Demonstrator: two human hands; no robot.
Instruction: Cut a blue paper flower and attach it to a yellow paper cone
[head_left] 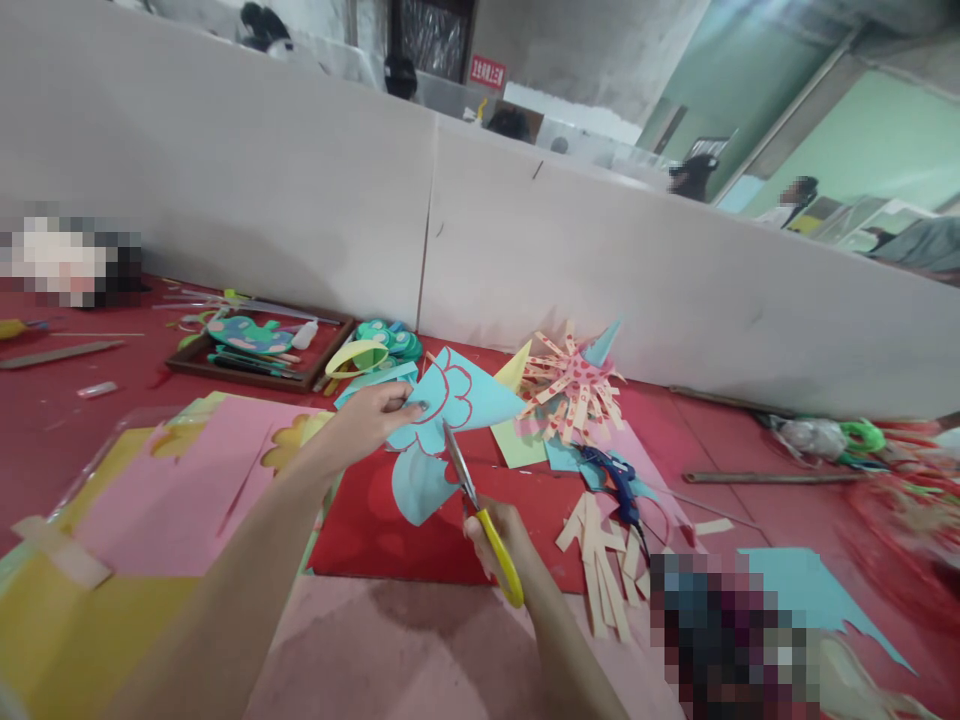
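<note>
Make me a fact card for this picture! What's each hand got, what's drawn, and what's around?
Left hand: holding blue paper
Right hand: holding yellow-handled scissors, blades at the paper
Drawing: red scalloped lines
Below: red sheet
To the left: pink paper
To the right: dark blue glue gun, pale paper strips
</note>
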